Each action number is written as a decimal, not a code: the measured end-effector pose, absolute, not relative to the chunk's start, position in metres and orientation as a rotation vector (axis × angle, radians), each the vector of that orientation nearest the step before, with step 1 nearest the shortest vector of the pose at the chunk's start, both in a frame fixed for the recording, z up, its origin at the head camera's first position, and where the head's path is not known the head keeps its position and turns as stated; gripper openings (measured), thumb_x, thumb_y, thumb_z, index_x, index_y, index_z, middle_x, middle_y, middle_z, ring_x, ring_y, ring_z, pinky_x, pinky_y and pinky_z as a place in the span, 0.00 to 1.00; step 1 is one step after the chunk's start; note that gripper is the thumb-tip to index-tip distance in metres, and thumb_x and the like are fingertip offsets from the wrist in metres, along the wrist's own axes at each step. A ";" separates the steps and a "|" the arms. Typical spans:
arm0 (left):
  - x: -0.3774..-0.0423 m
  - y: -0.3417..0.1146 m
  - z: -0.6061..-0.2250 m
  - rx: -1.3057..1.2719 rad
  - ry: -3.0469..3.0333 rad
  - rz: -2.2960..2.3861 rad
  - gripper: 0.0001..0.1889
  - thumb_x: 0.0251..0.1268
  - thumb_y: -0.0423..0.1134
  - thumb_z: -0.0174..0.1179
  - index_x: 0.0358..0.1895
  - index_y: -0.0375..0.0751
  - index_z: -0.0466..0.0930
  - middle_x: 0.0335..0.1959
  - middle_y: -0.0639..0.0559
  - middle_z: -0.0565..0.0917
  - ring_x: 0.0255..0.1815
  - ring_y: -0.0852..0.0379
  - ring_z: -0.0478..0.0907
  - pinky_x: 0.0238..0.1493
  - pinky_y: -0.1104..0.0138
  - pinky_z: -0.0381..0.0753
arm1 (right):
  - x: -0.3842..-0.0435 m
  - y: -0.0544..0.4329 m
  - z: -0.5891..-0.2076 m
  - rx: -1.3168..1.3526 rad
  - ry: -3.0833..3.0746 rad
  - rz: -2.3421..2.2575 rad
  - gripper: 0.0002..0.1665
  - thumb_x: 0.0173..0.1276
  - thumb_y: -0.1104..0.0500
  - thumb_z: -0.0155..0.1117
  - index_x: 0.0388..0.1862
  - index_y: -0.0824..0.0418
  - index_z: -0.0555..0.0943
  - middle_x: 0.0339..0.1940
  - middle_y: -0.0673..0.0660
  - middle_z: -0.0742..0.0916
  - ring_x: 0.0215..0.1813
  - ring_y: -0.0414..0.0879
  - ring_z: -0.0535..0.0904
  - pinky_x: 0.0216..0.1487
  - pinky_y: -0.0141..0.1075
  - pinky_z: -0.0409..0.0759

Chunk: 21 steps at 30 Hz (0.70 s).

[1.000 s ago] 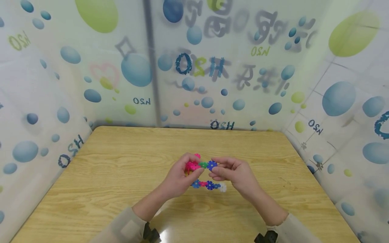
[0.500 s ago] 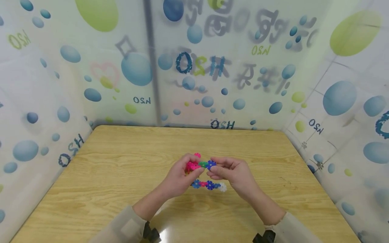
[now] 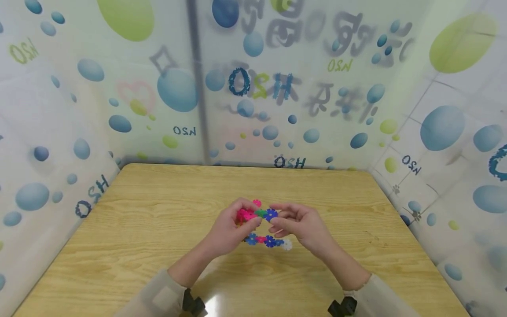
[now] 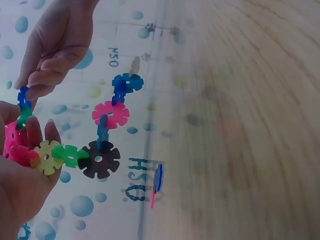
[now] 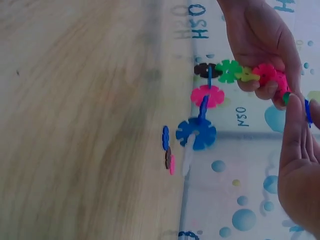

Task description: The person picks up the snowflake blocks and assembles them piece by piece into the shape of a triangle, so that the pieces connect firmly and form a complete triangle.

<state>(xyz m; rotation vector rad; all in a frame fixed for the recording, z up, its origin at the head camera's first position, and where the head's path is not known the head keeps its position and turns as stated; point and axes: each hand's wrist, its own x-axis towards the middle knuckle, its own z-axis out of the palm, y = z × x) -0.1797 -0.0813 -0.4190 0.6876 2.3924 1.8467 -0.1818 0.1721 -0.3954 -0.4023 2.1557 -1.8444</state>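
A chain of slotted plastic snowflake discs hangs between my hands in a bent line. My left hand (image 3: 227, 229) grips it by its pink discs (image 3: 246, 215), with a green disc (image 3: 260, 213) by the fingertips. Past the green one is a blue disc (image 3: 271, 215), pinched at its edge by the thumb and fingers of my right hand (image 3: 310, 226). From the left hand, the other arm of the chain runs through yellow (image 4: 47, 157), light green (image 4: 71, 155), and dark brown (image 4: 100, 159) discs, then blue and pink ones, to a white disc (image 3: 287, 245).
Beyond my left hand a pink disc (image 3: 256, 203) lies on the wooden table (image 3: 158, 198). In the right wrist view a separate blue disc (image 5: 165, 137) and a brown disc (image 5: 168, 157) sit beside it. Patterned curtains (image 3: 253, 145) enclose the back and sides.
Both hands and the chain have shifted slightly left. The right hand's fingers have stayed at the blue disc, and the pink disc behind has not moved noticeably.
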 end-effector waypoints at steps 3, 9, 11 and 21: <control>-0.181 -0.086 -0.417 0.650 2.401 1.861 0.12 0.81 0.40 0.67 0.60 0.46 0.79 0.39 0.47 0.84 0.27 0.54 0.77 0.28 0.68 0.82 | -0.190 0.176 -0.395 -0.417 2.192 -1.811 0.27 0.79 0.52 0.73 0.72 0.60 0.83 0.46 0.56 0.93 0.46 0.53 0.94 0.51 0.46 0.94; -0.185 -0.096 -0.416 0.613 2.418 1.907 0.12 0.81 0.40 0.66 0.60 0.45 0.81 0.40 0.46 0.86 0.34 0.47 0.84 0.31 0.67 0.85 | -0.218 0.189 -0.409 -0.365 2.307 -1.738 0.21 0.81 0.49 0.70 0.66 0.58 0.86 0.47 0.56 0.92 0.51 0.64 0.89 0.52 0.46 0.92; -0.185 -0.098 -0.416 0.608 2.414 1.912 0.12 0.81 0.40 0.66 0.60 0.46 0.81 0.40 0.47 0.86 0.35 0.50 0.84 0.32 0.66 0.86 | -0.228 0.191 -0.417 -0.354 2.333 -1.687 0.21 0.82 0.49 0.70 0.65 0.58 0.86 0.51 0.61 0.92 0.53 0.66 0.88 0.54 0.48 0.92; -0.185 -0.102 -0.414 0.588 2.411 1.913 0.12 0.81 0.40 0.66 0.59 0.42 0.81 0.40 0.46 0.86 0.38 0.53 0.86 0.33 0.66 0.86 | -0.276 0.179 -0.453 -0.419 2.439 -1.297 0.15 0.82 0.53 0.69 0.62 0.50 0.90 0.54 0.53 0.91 0.49 0.48 0.85 0.49 0.40 0.87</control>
